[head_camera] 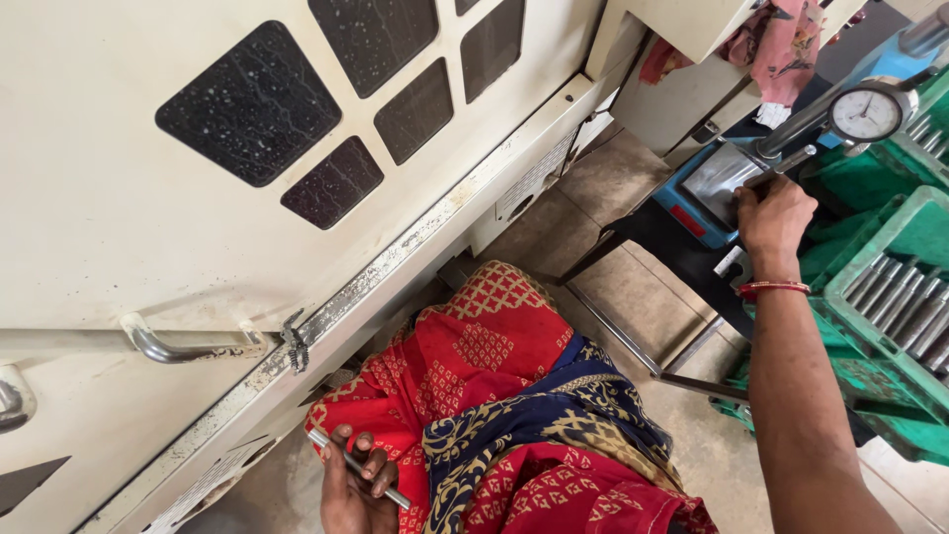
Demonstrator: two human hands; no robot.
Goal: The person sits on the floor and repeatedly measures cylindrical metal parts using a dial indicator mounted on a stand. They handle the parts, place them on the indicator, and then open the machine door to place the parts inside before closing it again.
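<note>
Left hand (354, 482) holds a thin metal rod (358, 467); right hand (774, 216) is at the dial gauge stand (727, 176).

Rod sits low at bottom centre, fingers curled shut around it, both ends poking out, just beside the red patterned cloth (494, 396) over the lap. Right arm stretched out, red bangle (773, 288) on wrist, fingers closed on a second metal rod (781, 166) lying on the stand's steel plate; dial gauge (866, 114) mounted just above it on a blue base. Green crates (890, 297) to the right, touching the stand area, one loaded with a row of grey metal pins (905, 302). Cream machine enclosure (148, 247) with dark mesh windows fills the left, chrome door handle (168, 346) near its lower edge. Pink rag (781, 44) hangs top right.
</note>
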